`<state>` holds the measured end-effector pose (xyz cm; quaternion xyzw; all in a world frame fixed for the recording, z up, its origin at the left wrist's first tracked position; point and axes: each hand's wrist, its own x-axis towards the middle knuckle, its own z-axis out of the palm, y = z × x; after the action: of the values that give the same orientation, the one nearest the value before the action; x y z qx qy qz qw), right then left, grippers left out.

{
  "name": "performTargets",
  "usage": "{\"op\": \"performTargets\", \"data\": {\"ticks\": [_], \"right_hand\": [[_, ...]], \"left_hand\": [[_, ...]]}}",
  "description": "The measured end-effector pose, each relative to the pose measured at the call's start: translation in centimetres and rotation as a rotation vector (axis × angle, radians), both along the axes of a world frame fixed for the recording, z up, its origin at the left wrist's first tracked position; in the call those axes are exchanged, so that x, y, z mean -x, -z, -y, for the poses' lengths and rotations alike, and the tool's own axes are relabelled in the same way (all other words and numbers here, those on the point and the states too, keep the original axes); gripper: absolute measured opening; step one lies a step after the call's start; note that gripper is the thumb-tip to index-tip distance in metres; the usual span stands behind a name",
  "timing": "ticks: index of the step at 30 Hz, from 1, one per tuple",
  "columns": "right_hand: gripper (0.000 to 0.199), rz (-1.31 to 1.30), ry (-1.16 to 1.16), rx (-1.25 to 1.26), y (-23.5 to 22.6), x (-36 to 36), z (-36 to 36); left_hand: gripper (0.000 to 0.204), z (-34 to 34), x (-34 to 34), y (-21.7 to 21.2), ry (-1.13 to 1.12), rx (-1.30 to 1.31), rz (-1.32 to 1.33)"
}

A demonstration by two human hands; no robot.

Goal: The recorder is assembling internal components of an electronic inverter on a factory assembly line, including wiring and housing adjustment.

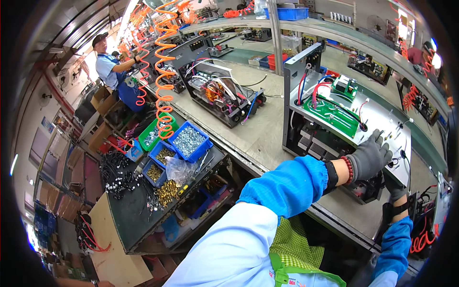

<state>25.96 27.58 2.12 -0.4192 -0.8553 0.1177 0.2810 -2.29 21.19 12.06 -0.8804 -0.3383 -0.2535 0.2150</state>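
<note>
Three blue bins (201, 152), orange coil (165, 87) left of chassis (370, 117)

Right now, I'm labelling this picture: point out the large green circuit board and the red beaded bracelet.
Large green circuit board (332, 116), head view: middle of its top face.
Red beaded bracelet (350, 169), head view: its beads.

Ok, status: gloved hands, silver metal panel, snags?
Left grey-gloved hand over silver metal panel, fingers extended. Right grey-gloved hand at panel's near right corner, grip hidden. Green rectangular circuit board on panel. Possible snag: red insulated wires at its left end.
</note>
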Motion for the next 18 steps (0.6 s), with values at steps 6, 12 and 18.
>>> {"op": "performTargets", "data": {"ticks": [6, 12, 18], "right_hand": [[0.046, 0.444, 0.287, -0.084, 2.5, 0.7, 0.8], [0.048, -0.801, 0.288, 0.325, 4.5, 4.7, 8.0], [0.047, -1.421, -0.021, 0.414, 2.3, 8.6, 7.0]], "left_hand": [[0.039, 0.7, 1.0, -1.8, 0.122, 0.108, 0.116], [0.062, 1.0, 2.1, -3.2, 0.093, 0.123, 0.007], [0.063, 1.2, 2.7, -3.6, 0.070, 0.106, -0.086]]}}
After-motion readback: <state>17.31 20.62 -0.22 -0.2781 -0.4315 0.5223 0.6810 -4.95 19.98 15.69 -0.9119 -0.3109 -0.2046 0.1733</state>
